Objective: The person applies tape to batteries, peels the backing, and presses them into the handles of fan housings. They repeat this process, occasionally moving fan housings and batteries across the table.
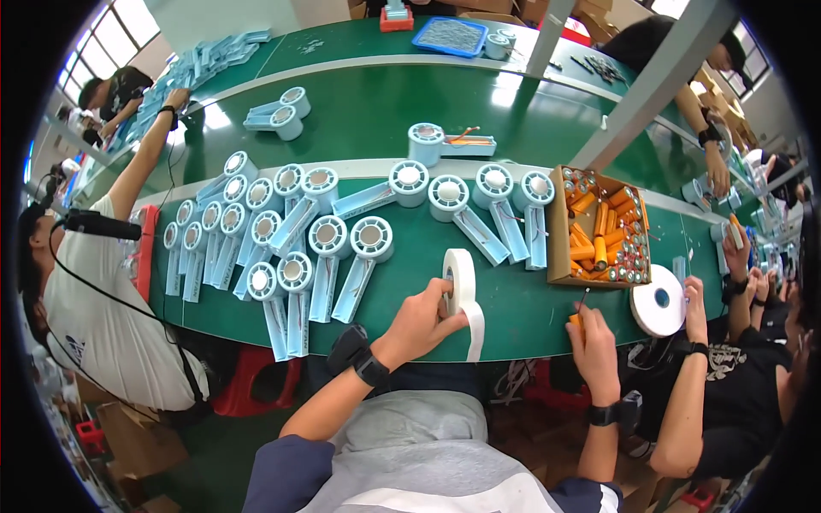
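- White tape roll (459, 278): stands on edge on the green table (479, 128), clamped in the left hand (419, 323); loose strip hangs near.
- Orange cell (575, 322): pinched in the right hand (593, 342), near the battery box (599, 227).
- Blue fan shells (282, 239): rows at left.
- Second roll (658, 301): right, under a neighbour's hand (694, 309).

Long green-topped work tables (376, 111) run across the room. Bright windows (107, 34) stand at upper left. A slanted grey metal post (650, 77) rises at right.
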Action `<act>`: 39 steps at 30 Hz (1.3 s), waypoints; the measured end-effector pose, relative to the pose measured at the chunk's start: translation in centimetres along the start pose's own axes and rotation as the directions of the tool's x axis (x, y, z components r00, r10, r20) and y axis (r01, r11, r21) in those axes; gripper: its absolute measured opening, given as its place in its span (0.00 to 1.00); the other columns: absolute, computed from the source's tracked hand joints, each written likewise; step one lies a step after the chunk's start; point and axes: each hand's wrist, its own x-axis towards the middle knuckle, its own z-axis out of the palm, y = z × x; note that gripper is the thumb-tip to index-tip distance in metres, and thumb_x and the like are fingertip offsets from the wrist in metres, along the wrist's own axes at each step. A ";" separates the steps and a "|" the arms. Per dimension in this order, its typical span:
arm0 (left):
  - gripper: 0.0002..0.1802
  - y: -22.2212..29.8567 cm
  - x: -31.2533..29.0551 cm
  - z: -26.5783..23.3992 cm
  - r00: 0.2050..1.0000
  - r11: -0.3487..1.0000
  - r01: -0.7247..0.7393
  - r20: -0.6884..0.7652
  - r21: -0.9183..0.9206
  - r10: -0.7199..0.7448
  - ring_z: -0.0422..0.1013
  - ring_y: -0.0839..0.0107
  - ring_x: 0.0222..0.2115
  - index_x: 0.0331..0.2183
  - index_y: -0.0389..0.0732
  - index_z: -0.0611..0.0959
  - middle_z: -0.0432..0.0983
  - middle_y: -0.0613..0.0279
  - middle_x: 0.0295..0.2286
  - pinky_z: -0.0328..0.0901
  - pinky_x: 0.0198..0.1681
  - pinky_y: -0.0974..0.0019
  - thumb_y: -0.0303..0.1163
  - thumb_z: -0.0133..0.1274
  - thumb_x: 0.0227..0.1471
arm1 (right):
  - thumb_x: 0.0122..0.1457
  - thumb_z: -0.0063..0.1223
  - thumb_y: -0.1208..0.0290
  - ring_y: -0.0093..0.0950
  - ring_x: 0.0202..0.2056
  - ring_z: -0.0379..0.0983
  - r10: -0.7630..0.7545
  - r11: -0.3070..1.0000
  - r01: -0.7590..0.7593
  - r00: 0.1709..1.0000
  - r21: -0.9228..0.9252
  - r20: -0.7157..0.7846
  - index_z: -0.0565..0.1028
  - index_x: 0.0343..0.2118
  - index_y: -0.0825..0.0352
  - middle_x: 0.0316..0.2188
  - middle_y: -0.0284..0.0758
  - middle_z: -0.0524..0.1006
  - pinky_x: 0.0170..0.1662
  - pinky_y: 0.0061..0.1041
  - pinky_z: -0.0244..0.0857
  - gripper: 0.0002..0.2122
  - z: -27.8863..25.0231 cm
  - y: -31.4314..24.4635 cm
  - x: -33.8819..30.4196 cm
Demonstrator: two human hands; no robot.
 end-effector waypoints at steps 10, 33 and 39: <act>0.27 -0.4 0.0 0.1 0.960 0.960 -0.276 -0.031 0.056 0.278 0.76 0.57 0.28 0.49 0.33 0.71 0.74 0.47 0.39 0.72 0.32 0.59 0.26 0.63 0.49 | 0.65 0.52 0.75 0.19 0.28 0.69 -0.059 0.230 -0.561 0.808 0.795 0.587 0.60 0.62 0.69 0.35 0.34 0.73 0.33 0.19 0.64 0.24 7.0 -9.3 -1.3; 0.31 -1.6 -1.4 -1.3 0.938 0.953 -0.267 -0.190 0.145 0.291 0.73 0.52 0.32 0.54 0.31 0.70 0.74 0.47 0.40 0.69 0.37 0.58 0.19 0.60 0.46 | 0.61 0.54 0.78 0.28 0.34 0.75 0.211 0.870 -0.170 0.977 0.463 -0.038 0.74 0.48 0.69 0.32 0.37 0.77 0.40 0.23 0.69 0.12 5.5 -7.1 -0.9; 0.32 -0.2 -2.8 -2.3 0.915 0.859 -0.296 -0.136 0.418 0.381 0.73 0.52 0.32 0.51 0.30 0.72 0.75 0.47 0.44 0.68 0.37 0.59 0.21 0.63 0.42 | 0.59 0.57 0.73 0.40 0.32 0.74 -0.191 0.969 0.204 0.976 -0.139 0.100 0.73 0.38 0.68 0.30 0.44 0.77 0.35 0.32 0.69 0.07 4.4 -4.7 5.2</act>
